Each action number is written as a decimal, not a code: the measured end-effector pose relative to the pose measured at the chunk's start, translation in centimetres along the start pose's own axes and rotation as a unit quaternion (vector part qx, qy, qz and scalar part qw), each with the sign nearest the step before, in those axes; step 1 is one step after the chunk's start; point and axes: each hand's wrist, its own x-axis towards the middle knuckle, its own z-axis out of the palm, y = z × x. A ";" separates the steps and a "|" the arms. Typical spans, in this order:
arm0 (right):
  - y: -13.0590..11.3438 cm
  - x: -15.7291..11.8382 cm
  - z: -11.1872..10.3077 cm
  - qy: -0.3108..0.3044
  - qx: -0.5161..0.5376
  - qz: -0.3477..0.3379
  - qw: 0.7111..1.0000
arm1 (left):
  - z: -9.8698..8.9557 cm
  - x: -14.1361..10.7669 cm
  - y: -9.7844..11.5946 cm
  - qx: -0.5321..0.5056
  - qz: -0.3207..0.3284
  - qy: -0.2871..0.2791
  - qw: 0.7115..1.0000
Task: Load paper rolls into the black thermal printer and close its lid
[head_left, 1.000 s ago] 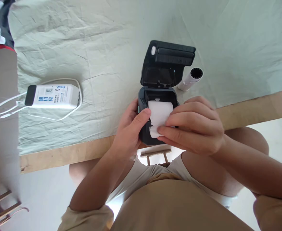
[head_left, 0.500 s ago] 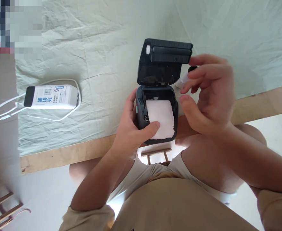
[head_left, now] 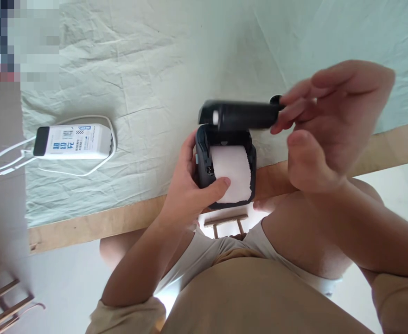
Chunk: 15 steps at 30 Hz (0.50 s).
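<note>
A dark label printer (head_left: 201, 153) is held over the table's front edge, its lid (head_left: 249, 115) raised and partly swung down over the body. Inside lies a white paper roll (head_left: 233, 171) with a ragged loose end. My left hand (head_left: 193, 190) is wrapped round the printer's left side, thumb pressing on the paper. At the lid's right end is my right hand (head_left: 336, 120), its fingers touching that end and its thumb held apart. Motion blurs the lid. Behind the right fingertips shows the black top of a small object (head_left: 275, 99), mostly hidden.
A white power strip (head_left: 73, 141) with white cables lies on the table at left. A pale green cloth (head_left: 148, 69) covers the table up to its wooden front edge (head_left: 96, 211). Wooden stool parts (head_left: 225, 220) show below, and a wooden rack (head_left: 2, 304) stands at lower left.
The printer's lid has swung down towards its body. My right hand has moved right and slightly up, its fingers still at the lid's end. My left hand has stayed in place.
</note>
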 end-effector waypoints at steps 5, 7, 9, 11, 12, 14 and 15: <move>-0.8 0.0 -0.7 -0.100 0.038 0.050 0.993 | 0.0 -0.2 0.2 0.018 -0.016 0.005 1.000; -1.2 0.1 -0.9 -0.184 0.019 0.096 0.978 | 0.0 -0.3 0.2 0.012 -0.015 0.000 1.000; -1.5 0.3 -0.9 -0.229 -0.004 0.146 0.963 | 0.0 -0.3 0.2 0.000 -0.014 0.002 1.000; -1.7 0.5 -0.7 -0.249 -0.012 0.196 0.948 | 0.1 -0.4 0.1 -0.013 -0.015 0.009 1.000; -1.7 0.5 -0.6 -0.255 -0.009 0.216 0.942 | 0.1 -0.5 0.2 -0.020 -0.017 0.013 1.000; -1.6 0.7 -0.4 -0.260 0.002 0.242 0.935 | 0.1 -0.5 0.2 -0.027 -0.023 0.019 0.999; -1.6 0.7 -0.3 -0.260 0.006 0.249 0.933 | 0.1 -0.5 0.2 -0.028 -0.026 0.019 0.999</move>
